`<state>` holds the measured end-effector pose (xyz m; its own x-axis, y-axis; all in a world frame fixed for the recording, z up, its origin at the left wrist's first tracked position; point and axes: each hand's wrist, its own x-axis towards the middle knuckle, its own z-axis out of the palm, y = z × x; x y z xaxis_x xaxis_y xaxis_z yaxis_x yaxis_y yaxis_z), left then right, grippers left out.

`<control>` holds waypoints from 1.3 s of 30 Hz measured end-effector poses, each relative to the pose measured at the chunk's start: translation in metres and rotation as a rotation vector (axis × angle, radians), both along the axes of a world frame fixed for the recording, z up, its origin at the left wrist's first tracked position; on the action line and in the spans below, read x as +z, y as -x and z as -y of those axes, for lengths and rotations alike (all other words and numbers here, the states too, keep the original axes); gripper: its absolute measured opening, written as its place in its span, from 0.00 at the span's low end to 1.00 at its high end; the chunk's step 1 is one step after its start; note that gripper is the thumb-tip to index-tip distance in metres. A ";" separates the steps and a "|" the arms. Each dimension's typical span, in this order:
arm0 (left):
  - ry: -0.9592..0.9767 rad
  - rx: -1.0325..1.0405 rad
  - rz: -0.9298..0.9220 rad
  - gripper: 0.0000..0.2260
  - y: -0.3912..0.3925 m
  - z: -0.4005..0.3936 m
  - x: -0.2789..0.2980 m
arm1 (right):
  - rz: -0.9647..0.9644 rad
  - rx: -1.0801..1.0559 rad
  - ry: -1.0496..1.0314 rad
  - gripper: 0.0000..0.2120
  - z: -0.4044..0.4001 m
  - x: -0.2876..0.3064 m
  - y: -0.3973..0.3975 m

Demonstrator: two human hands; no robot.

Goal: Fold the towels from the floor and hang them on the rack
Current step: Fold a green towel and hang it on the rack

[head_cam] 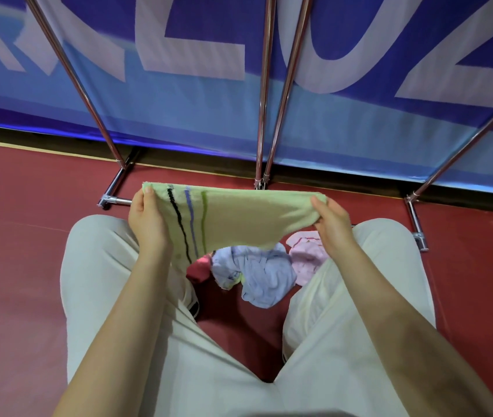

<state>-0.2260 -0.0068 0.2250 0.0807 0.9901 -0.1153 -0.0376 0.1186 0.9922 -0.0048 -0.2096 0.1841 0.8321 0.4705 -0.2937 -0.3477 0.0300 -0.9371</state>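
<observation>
A pale green towel [239,216] with black, blue and green stripes is stretched out in the air above my knees. My left hand [145,219] pinches its left top corner, thumb on the near side. My right hand [331,221] grips the right end. Below it on the red floor lie a crumpled light blue towel [261,275], a pink towel [307,255] to its right and a red cloth [200,267] at its left. The chrome rack [264,100] stands just beyond, its poles rising out of the top of the view.
The rack's feet [416,224] rest on the red floor [19,236] on both sides of my legs. A blue banner [203,109] with large white letters runs along the wall behind the rack. My knees in beige trousers [97,260] flank the towel pile.
</observation>
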 end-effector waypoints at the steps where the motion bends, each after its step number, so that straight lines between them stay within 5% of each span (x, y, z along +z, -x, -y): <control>1: -0.004 -0.015 0.005 0.13 -0.001 0.000 -0.001 | 0.074 -0.024 0.037 0.05 0.002 0.004 0.001; 8: -0.105 -0.131 -0.024 0.13 -0.009 0.010 0.001 | 0.389 -0.261 0.208 0.04 0.011 0.018 0.008; 14: -0.094 -0.176 -0.129 0.12 -0.012 0.017 -0.008 | 0.195 -0.298 0.182 0.06 0.014 0.014 0.005; 19: 0.175 -0.132 -0.095 0.14 -0.014 0.019 -0.029 | 0.134 -0.314 0.253 0.05 0.009 0.001 0.011; 24: 0.433 -0.172 0.018 0.12 -0.026 0.037 -0.034 | 0.203 -0.193 0.358 0.09 -0.002 -0.003 0.028; 34: 0.206 -0.482 0.005 0.09 -0.057 0.084 -0.025 | 0.315 0.205 0.206 0.07 -0.038 0.009 0.074; 39: 0.199 -0.488 0.032 0.16 -0.063 0.091 -0.021 | 0.388 0.168 0.160 0.08 -0.049 0.015 0.087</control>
<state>-0.1634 -0.0977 0.2038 0.5333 0.7956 -0.2875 0.0392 0.3162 0.9479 -0.0923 -0.1605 0.1992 0.8112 0.5822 -0.0549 0.0430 -0.1530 -0.9873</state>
